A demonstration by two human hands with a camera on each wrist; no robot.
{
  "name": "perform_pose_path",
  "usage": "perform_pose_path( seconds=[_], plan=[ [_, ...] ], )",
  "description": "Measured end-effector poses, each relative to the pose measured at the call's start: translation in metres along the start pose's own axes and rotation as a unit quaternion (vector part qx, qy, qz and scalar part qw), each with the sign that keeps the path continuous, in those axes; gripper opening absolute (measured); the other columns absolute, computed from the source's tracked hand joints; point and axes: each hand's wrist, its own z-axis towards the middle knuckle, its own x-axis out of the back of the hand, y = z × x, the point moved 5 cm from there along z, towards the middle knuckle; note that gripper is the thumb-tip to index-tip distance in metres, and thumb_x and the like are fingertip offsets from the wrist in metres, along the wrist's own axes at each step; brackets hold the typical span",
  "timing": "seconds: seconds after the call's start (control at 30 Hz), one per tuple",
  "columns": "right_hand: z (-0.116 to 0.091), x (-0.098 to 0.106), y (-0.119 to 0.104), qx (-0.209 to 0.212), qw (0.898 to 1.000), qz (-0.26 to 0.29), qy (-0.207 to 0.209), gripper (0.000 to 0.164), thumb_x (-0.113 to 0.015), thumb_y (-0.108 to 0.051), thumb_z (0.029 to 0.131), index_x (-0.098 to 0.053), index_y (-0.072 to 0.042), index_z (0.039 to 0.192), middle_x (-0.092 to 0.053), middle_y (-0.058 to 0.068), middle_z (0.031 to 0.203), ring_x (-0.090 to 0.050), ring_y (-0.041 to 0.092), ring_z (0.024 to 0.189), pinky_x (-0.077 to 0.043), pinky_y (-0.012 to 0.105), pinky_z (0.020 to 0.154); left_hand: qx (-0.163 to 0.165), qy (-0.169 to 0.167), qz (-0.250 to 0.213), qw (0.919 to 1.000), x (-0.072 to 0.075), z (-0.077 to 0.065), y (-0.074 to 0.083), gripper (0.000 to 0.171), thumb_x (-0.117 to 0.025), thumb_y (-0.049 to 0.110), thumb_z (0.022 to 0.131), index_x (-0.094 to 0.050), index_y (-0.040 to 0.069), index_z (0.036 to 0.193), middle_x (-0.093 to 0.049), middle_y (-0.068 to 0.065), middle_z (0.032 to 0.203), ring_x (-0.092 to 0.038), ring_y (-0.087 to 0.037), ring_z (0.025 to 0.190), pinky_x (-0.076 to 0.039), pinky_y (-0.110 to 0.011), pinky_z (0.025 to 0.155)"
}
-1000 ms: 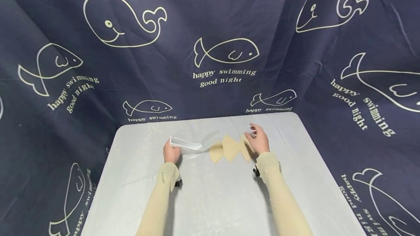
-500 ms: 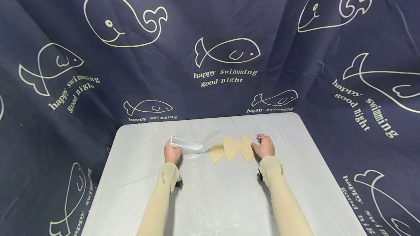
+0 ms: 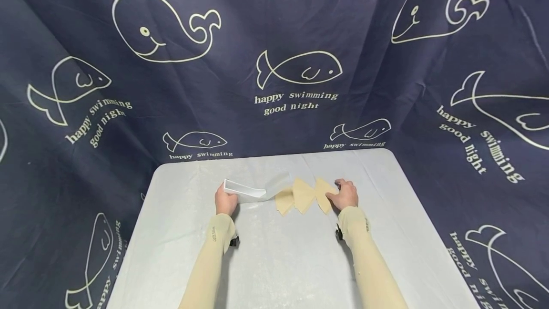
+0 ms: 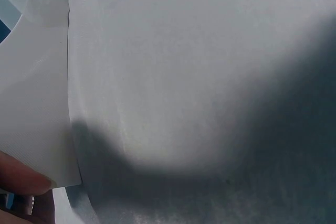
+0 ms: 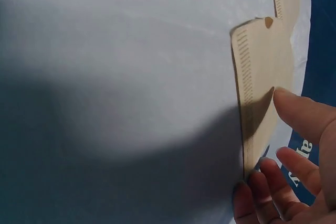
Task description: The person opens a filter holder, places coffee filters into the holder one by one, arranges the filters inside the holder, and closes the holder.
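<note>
Three cone-shaped paper coffee filters lie in a row on the table in the head view: a left one (image 3: 285,200), a middle one (image 3: 303,195) and a right one (image 3: 324,196). My right hand (image 3: 345,195) pinches the right filter at its outer edge. In the right wrist view the thumb (image 5: 302,114) lies on the filter's face (image 5: 262,66), with the fingers curled at its near edge. My left hand (image 3: 225,200) grips the left end of a white open box (image 3: 246,192). A clear plastic flap (image 3: 278,184) extends from it towards the filters.
A pale grey cloth covers the table (image 3: 279,252). Dark blue curtains (image 3: 296,27) with whale and fish drawings stand behind it and at both sides.
My right hand has come down from above the right filter to its outer edge, and its fingers have closed there. The left hand and the white box stay in place.
</note>
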Motion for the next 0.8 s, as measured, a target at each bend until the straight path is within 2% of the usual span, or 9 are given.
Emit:
perform_pose_path(
  seconds=[0.17, 0.43, 0.6, 0.8],
  plan=[
    [-0.0018, -0.0023, 0.0001, 0.003, 1.000, -0.004, 0.008, 0.065, -0.085, -0.020, 0.080, -0.060, 0.004, 0.136, -0.060, 0.026, 0.112, -0.056, 0.044, 0.108, -0.048, 0.055, 0.094, 0.007, 0.002, -0.004, 1.0000, -0.0005, -0.0010, -0.0010, 0.039, -0.058, -0.009, 0.077, -0.070, 0.002, 0.113, -0.075, -0.020, 0.109, -0.070, -0.042, 0.109, -0.053, -0.056, 0.100],
    [-0.0002, -0.0056, 0.0015, 0.003, 1.000, 0.006, 0.007, 0.056, -0.084, -0.019, 0.081, -0.065, 0.003, 0.128, -0.061, 0.024, 0.108, -0.054, 0.041, 0.104, -0.047, 0.055, 0.089, 0.015, -0.004, -0.007, 0.9999, 0.0004, -0.0010, -0.0023, 0.040, -0.057, -0.011, 0.079, -0.069, 0.002, 0.114, -0.075, -0.020, 0.110, -0.070, -0.041, 0.110, -0.053, -0.055, 0.101],
    [-0.0010, -0.0057, 0.0023, -0.006, 1.000, 0.011, 0.011, 0.045, -0.085, -0.019, 0.079, -0.069, 0.001, 0.116, -0.061, 0.022, 0.104, -0.054, 0.040, 0.102, -0.046, 0.054, 0.087, 0.003, 0.004, -0.003, 1.0000, 0.0004, -0.0006, -0.0036, 0.033, -0.059, -0.007, 0.081, -0.069, 0.002, 0.111, -0.075, -0.020, 0.108, -0.070, -0.042, 0.108, -0.054, -0.056, 0.099],
    [-0.0019, -0.0050, 0.0005, -0.007, 1.000, 0.007, 0.014, 0.038, -0.086, -0.019, 0.080, -0.070, 0.002, 0.107, -0.060, 0.024, 0.107, -0.054, 0.042, 0.105, -0.047, 0.055, 0.091, -0.009, 0.011, -0.007, 0.9999, -0.0002, 0.0009, -0.0027, 0.035, -0.059, -0.008, 0.077, -0.070, 0.001, 0.108, -0.076, -0.020, 0.104, -0.071, -0.042, 0.104, -0.055, -0.056, 0.096]
  ],
)
